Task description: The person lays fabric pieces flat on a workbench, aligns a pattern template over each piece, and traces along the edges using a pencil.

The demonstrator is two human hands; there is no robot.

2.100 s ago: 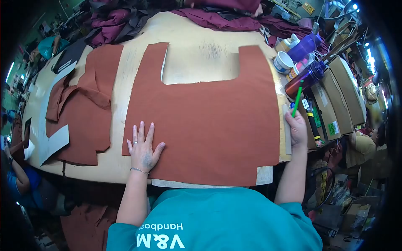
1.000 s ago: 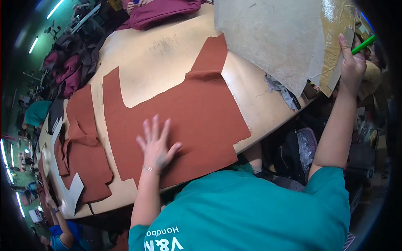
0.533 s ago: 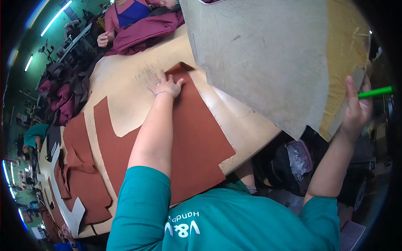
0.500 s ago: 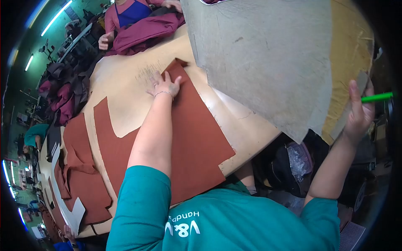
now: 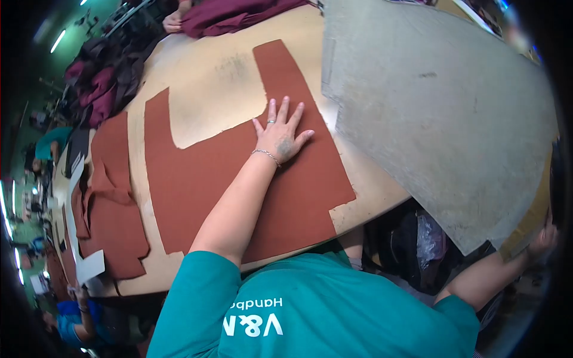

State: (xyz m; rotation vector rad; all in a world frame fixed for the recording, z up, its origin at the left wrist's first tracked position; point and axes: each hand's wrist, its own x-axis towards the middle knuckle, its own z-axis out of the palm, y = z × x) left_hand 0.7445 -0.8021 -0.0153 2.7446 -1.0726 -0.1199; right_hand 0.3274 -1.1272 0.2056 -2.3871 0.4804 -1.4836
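Observation:
My left hand point(image 5: 282, 134) rests flat with its fingers spread on a reddish-brown cut fabric piece point(image 5: 292, 197). This U-shaped piece lies smooth on the tan table, its upper arm unfolded. At the far right, my right hand point(image 5: 542, 240) is closed on the edge of a large grey template sheet point(image 5: 436, 119), which has yellowish tape along its outer side. The sheet is raised beside the fabric, tilted over the table's right edge. Most of my right fingers are hidden by the sheet and the dark border of the view.
More brown fabric pieces point(image 5: 110, 197) and a white strip point(image 5: 89, 267) lie on the left. Maroon cloth point(image 5: 239, 15) is by another person's hand point(image 5: 173, 22) at the far edge. Dark and maroon cloth point(image 5: 98, 83) is heaped beyond. A dark bag point(image 5: 406, 244) sits below the table edge.
My left hand has left the fabric's folded upper corner, which now lies flat, and presses lower on the piece. My right hand has moved lower and outward with the sheet; the green pen is out of sight.

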